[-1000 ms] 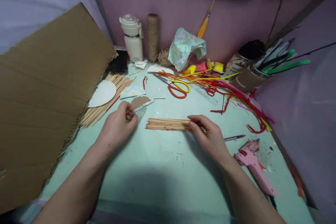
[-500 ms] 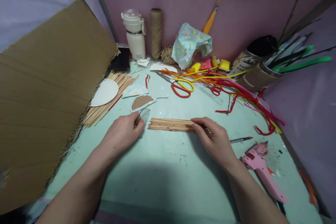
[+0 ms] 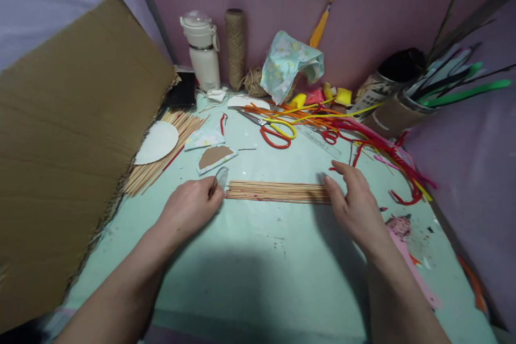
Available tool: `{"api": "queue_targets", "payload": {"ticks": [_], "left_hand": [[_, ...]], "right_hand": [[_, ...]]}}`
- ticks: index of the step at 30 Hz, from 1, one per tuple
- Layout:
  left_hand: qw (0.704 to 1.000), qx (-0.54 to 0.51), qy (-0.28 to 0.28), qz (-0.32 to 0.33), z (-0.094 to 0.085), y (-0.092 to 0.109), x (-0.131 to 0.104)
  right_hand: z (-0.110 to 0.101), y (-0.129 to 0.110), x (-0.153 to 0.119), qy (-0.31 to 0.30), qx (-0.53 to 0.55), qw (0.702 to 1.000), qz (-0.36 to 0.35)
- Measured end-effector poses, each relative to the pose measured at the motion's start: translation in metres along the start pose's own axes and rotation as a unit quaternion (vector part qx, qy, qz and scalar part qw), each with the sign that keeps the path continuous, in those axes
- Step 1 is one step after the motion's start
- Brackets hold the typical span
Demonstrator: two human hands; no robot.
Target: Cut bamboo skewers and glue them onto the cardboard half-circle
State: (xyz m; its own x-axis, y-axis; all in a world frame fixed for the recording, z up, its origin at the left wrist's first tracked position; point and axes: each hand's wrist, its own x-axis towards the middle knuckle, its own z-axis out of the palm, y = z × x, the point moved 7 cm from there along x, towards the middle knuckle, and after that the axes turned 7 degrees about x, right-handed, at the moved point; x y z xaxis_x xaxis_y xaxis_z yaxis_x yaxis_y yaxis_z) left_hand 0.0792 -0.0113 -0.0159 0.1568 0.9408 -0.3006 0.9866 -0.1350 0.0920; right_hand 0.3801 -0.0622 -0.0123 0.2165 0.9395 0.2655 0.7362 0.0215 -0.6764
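Note:
A flat row of thin wooden sticks [image 3: 278, 192] lies side by side on the pale green table [image 3: 242, 274]. At its left end, my left hand [image 3: 195, 200] pinches a clear plastic protractor [image 3: 221, 177], held up on edge against the stick ends. My right hand [image 3: 352, 201] is at the row's right end with thumb and fingers apart, holding nothing. The right ends of the sticks are partly hidden by it.
Large cardboard [image 3: 80, 145] leans at the left beside more sticks [image 3: 177, 156]. Behind are scissors [image 3: 276, 137], a ruler [image 3: 320, 142], pipe cleaners [image 3: 298, 113] and a white bottle [image 3: 204, 64]. A pink glue gun [image 3: 415, 274] lies at right, partly behind my right arm.
My right hand has moved right along the sticks and opened, uncovering more of the row. My left hand stays at the left end with the protractor.

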Motion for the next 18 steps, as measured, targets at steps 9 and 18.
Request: {"api": "queue_targets", "payload": {"ticks": [9,18], "left_hand": [[1.000,0.017,-0.019,0.012,0.005,-0.001,0.004],[1.000,0.019,-0.018,0.009,0.006,0.000,0.005]], "right_hand": [[-0.020,0.037,-0.008,0.142,0.249,0.940,0.184],[0.018,0.050,-0.006,0.119,0.370,0.896,0.214]]}}
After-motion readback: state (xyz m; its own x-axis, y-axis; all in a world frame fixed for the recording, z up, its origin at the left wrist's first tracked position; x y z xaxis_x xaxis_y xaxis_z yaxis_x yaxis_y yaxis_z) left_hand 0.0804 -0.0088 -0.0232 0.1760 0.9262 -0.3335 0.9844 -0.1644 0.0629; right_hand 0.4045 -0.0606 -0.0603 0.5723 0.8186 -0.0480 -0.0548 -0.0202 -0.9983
